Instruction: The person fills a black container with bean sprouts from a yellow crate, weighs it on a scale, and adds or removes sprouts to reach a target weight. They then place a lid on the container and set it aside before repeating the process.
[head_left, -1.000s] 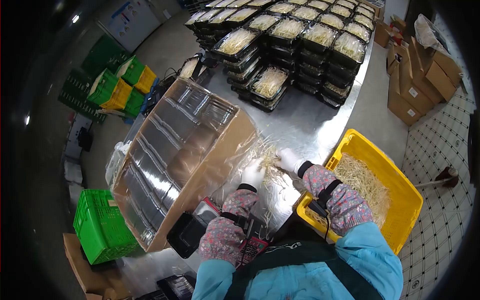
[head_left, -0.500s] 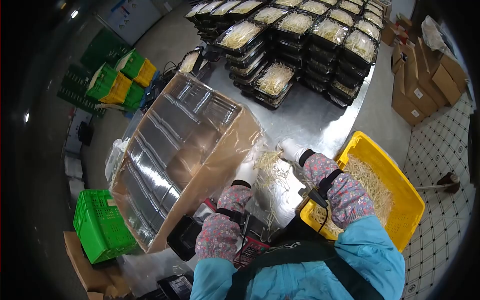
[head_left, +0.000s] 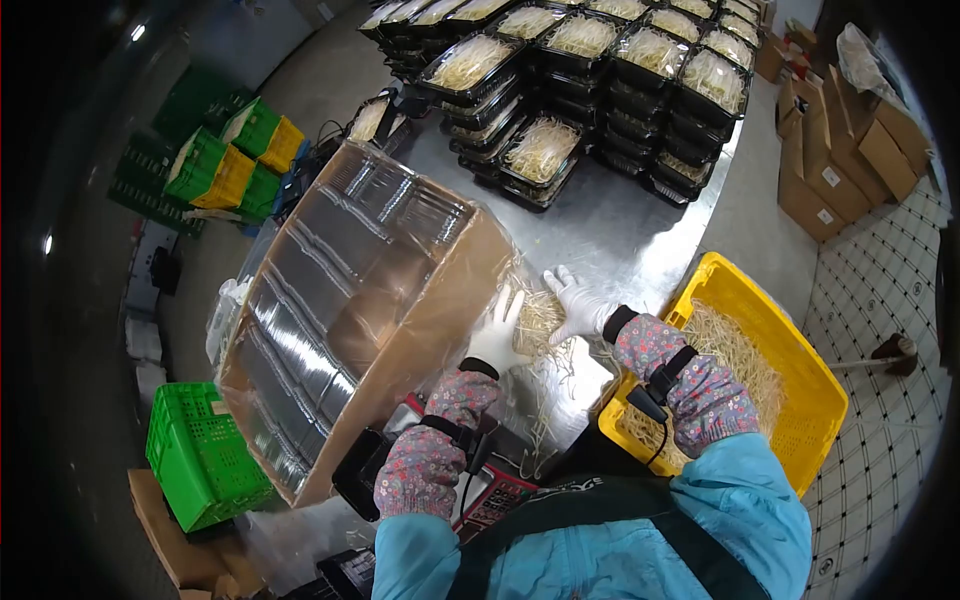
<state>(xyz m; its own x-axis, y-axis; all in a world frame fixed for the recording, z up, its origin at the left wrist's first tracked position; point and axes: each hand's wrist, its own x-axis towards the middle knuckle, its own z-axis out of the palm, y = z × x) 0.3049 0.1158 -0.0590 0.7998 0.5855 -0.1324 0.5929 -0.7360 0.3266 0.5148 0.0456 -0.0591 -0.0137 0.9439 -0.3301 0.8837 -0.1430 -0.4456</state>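
A clump of bean sprouts (head_left: 540,318) lies between my two white-gloved hands on the metal table. My left hand (head_left: 497,338) is against its left side, fingers stretched forward and a little apart. On the other side, my right hand (head_left: 580,303) has its fingers spread, with the palm side near the sprouts. Loose sprouts (head_left: 545,390) trail from the clump towards my body over a shiny metal surface. A red device with keys (head_left: 492,497), partly covered by my left sleeve, sits close to my body.
A plastic-lined carton of clear lids (head_left: 345,320) stands left of my hands. At right is a yellow crate (head_left: 822,400) with more sprouts. Stacked black trays of sprouts (head_left: 650,55) fill the far table. A green crate (head_left: 200,455) stands at lower left; cardboard boxes (head_left: 850,150) are at right.
The sprouts between my hands have become a more compact clump. My right hand's fingers have spread, and my left hand's fingers now show more clearly, stretched forward.
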